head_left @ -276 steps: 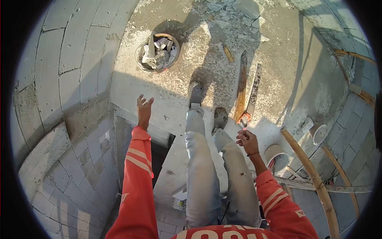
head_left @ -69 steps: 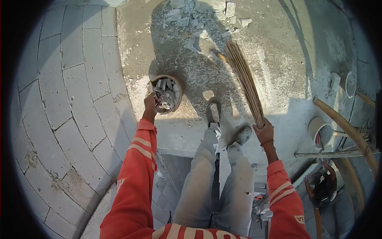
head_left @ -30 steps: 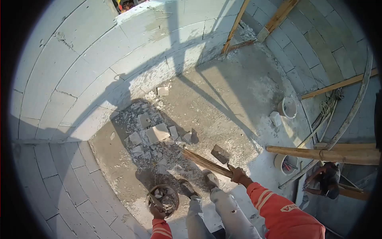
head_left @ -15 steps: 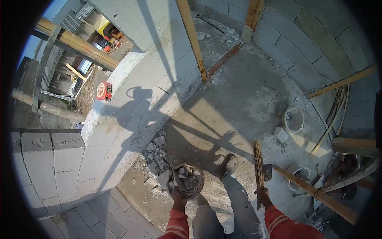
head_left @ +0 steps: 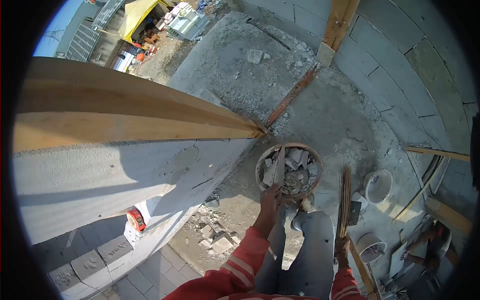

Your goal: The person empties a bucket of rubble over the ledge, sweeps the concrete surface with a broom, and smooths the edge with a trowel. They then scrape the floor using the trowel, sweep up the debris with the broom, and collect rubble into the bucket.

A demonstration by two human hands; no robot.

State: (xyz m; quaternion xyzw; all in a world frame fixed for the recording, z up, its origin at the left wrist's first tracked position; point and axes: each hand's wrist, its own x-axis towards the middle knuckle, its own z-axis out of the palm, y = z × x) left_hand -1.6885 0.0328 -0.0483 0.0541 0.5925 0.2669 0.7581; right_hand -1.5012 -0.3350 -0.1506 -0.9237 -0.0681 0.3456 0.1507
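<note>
Below, my left hand (head_left: 270,197) clamped on a bucket (head_left: 319,175) at its near rim, rubble (head_left: 296,177) inside, right hand (head_left: 342,245) wrapped round a stick broom (head_left: 345,200), trowel (head_left: 355,213) alongside.

Top (head_left: 200,289) is red, long-sleeved. Left sleeve (head_left: 250,247) has two pale stripes (head_left: 237,276) running round the forearm, set close together and parallel. Its cuff ends short of the wrist, so some forearm shows bare. Right sleeve (head_left: 345,280) is the same red, pale stripes too, partly cropped at the bottom. Left hand (head_left: 270,199) and right hand (head_left: 342,245) both bare. Jeans (head_left: 312,252) faded grey-blue, small dark spot (head_left: 326,241) on the right leg. Shoe (head_left: 298,221) greyish, mostly hidden, details unclear.
</note>
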